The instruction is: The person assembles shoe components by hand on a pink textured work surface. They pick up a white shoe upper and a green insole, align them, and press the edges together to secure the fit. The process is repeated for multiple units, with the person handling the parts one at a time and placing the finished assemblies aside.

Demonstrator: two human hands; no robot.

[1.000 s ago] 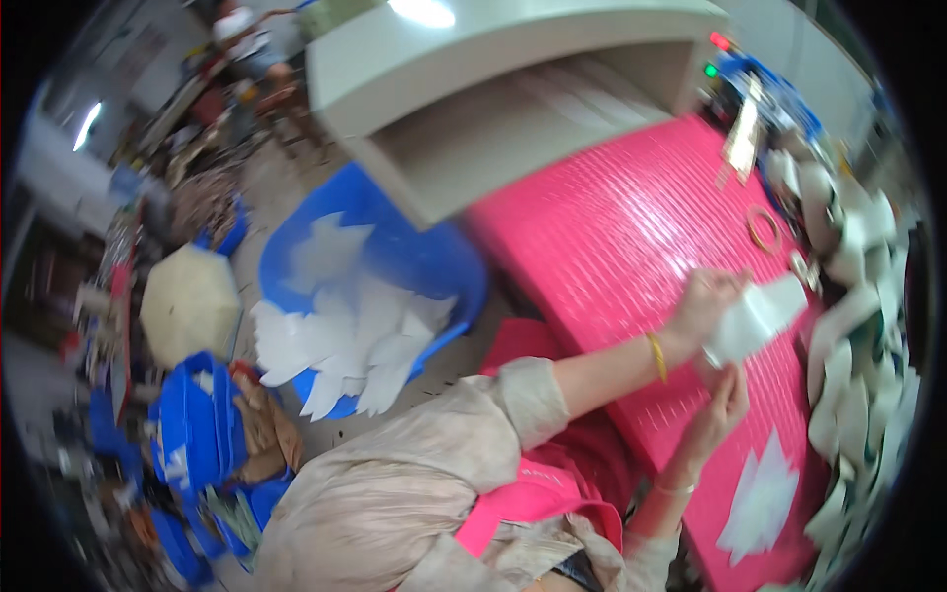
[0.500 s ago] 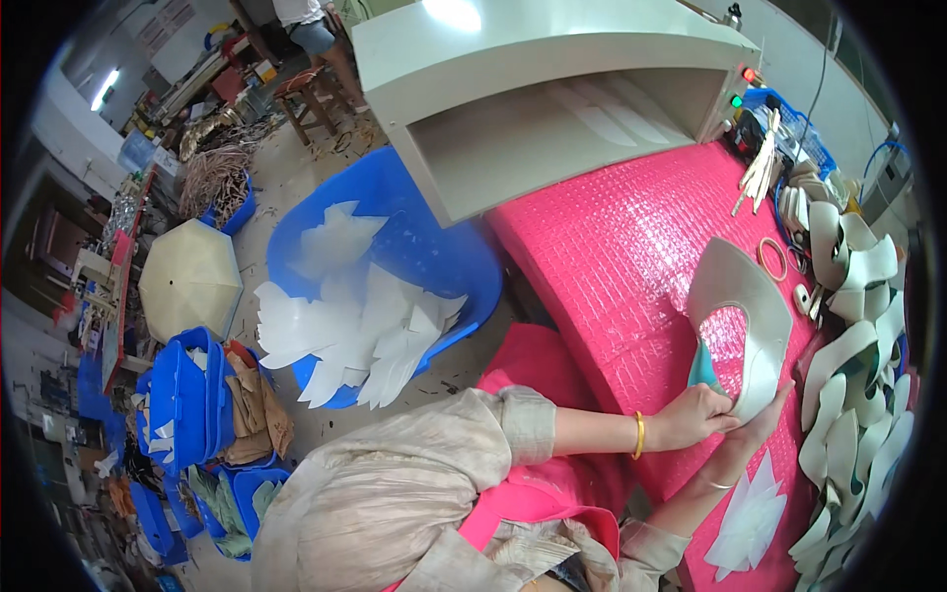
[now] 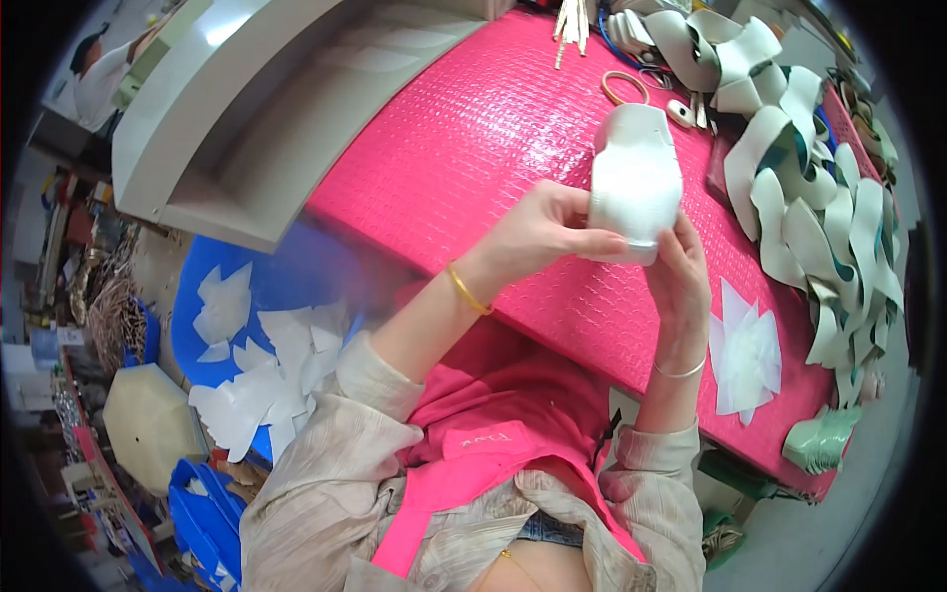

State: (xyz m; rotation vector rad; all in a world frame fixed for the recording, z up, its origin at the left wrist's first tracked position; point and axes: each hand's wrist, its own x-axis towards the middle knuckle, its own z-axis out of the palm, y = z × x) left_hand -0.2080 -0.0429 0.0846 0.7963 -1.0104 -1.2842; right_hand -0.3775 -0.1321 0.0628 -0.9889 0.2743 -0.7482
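Note:
Over the pink padded table [image 3: 493, 128], a pale, curved shoe upper [image 3: 636, 187] is held between my two hands, its rounded end towards me. My left hand [image 3: 543, 232], below a yellow bangle, pinches its left edge between thumb and fingers. On the lower right edge, the fingers of my right hand [image 3: 683, 276] grip it as well. Close to my right wrist lies a small pile of translucent white cut sheets [image 3: 745, 350]. A tan ring [image 3: 606, 91] lies on the table beyond the upper.
Many pale uppers with green linings [image 3: 779, 212] are heaped along the right side. A stack of light green pieces [image 3: 824, 439] sits at the near right corner. To the left stand a cream open-fronted machine [image 3: 163, 163] and a blue tub [image 3: 187, 306] holding white cut pieces [image 3: 281, 350].
My view has swung to the right. The upper has been turned from standing on its side with its opening showing to its smooth outside facing up. My hands have moved apart to its two edges.

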